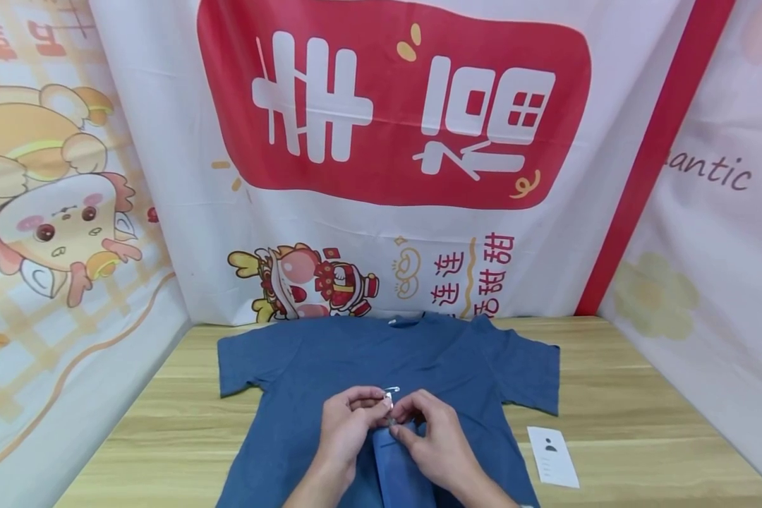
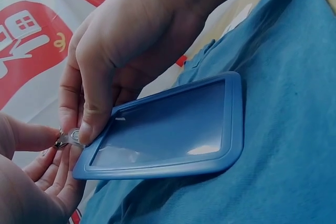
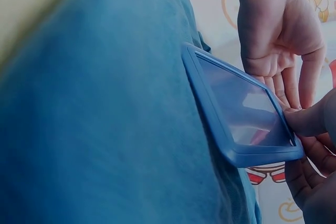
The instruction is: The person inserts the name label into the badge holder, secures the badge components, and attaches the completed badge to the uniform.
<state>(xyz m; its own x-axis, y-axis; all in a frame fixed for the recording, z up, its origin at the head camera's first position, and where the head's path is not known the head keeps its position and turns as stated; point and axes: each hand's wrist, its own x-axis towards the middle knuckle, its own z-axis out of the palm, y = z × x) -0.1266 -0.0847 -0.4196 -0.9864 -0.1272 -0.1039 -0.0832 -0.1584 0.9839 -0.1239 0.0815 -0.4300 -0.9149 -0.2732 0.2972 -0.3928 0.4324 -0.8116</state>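
Nearest, at 6 o'clock on the blue T-shirt (image 1: 330, 367): blue badge holder (image 1: 398, 469), lying flat, stiff-framed, light, its clear window likely slick. Best taken by the rim or top end, not the window. At its 12 o'clock end, right hand (image 1: 434, 441) pinching a small metal clip (image 2: 67, 138); left hand (image 1: 348, 423) pinching there too. Beyond, safety pin (image 1: 391, 389). At 3 o'clock, white card (image 1: 552, 455) on wooden table (image 1: 641, 395).
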